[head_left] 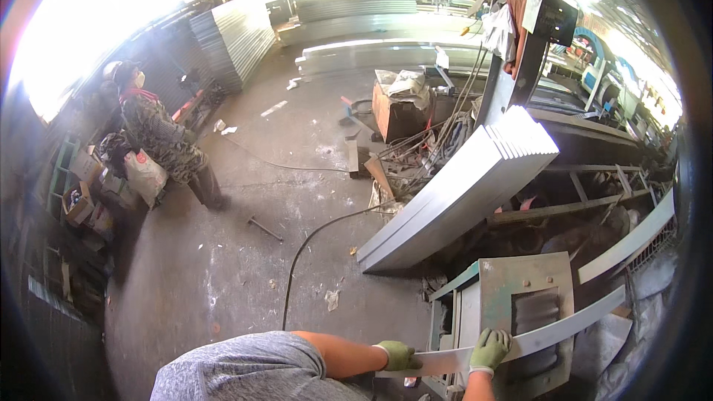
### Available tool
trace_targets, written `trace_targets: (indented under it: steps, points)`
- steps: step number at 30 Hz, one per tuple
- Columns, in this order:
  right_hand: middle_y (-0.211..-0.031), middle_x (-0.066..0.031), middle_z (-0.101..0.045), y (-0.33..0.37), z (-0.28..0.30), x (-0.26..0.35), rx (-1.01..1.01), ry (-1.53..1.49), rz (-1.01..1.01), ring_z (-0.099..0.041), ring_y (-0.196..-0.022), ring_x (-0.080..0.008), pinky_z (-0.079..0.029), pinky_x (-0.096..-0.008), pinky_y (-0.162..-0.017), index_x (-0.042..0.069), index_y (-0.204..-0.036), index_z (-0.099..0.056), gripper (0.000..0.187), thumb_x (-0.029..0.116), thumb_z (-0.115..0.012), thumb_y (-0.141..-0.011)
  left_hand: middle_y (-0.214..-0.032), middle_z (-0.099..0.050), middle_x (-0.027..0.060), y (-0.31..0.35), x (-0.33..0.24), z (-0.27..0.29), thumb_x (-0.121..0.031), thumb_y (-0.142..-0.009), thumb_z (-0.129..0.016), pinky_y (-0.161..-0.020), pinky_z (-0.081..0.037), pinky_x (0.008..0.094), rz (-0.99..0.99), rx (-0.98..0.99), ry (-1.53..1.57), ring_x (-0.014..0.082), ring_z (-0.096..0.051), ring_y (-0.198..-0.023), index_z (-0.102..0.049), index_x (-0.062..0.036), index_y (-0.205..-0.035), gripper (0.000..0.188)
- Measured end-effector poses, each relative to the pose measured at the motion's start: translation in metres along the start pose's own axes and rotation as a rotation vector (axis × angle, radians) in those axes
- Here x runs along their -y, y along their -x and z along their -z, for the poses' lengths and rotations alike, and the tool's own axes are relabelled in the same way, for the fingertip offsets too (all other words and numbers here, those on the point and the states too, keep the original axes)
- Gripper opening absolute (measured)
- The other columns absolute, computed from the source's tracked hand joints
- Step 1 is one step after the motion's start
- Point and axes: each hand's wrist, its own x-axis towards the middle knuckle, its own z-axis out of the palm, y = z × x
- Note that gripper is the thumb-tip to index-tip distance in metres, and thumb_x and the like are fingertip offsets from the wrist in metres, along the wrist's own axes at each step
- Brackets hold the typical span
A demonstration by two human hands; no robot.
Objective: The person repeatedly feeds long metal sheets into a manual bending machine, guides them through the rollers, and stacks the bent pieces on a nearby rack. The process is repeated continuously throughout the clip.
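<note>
A long, flat pale metal strip [568,327] reaches from low centre out to the right, tilted upward toward its far end. Its near end is gripped by my left hand [397,355], in a green glove, with the fingers closed on the edge. Further along, my right hand [490,349], gloved the same way, is closed over the strip with fingers across its face. Below and behind the strip stands a machine [523,271] with a worn grey and green panel. The strip hides part of that panel; I cannot tell whether they touch.
A stack of long pale metal profiles [460,193] leans beside a steel column [509,89]. A black cable [301,252] crosses the floor. A masked person [160,130] in camouflage clothing stands at left by boxes [78,200]. Another curved strip [631,241] lies at right.
</note>
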Motion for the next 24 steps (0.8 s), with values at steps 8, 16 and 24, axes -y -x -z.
trace_targets:
  steps: [8,16,24]
  points:
    - [-0.087,-0.0198,-0.073,0.027,-0.005,0.038,0.080,0.106,-0.034,-0.067,-0.102,-0.0389,-0.040,-0.0571,-0.120,0.002,-0.077,-0.072,0.039,0.025,-0.059,-0.106,-0.128,-0.076,0.0272,0.026,0.041,-0.008,-0.076,-0.103,-0.053,-0.106,-0.052,0.0551,0.055,0.006,0.126,0.0484,-0.069,-0.123,-0.070,-0.0058,-0.137,0.080]
    - [-0.083,-0.0185,-0.071,0.053,-0.036,0.135,0.076,0.118,-0.012,-0.066,-0.096,-0.0384,-0.041,-0.0576,-0.116,0.004,-0.076,-0.070,0.038,0.026,-0.058,-0.104,-0.132,-0.075,0.0269,0.063,0.146,-0.021,-0.077,-0.102,-0.054,-0.106,-0.053,0.0568,0.034,0.013,0.028,0.0487,-0.070,-0.122,-0.069,-0.0074,-0.142,0.081]
    - [-0.094,-0.0168,-0.075,0.063,-0.043,0.264,0.454,-0.174,-0.327,-0.066,-0.100,-0.0386,-0.043,-0.0522,-0.102,0.016,-0.083,-0.078,0.020,0.032,-0.070,-0.092,-0.132,-0.074,0.0279,0.155,0.226,0.011,-0.082,-0.096,-0.059,-0.106,-0.054,0.0517,0.104,-0.021,0.077,0.0464,-0.069,-0.126,-0.071,-0.0076,-0.139,0.087]
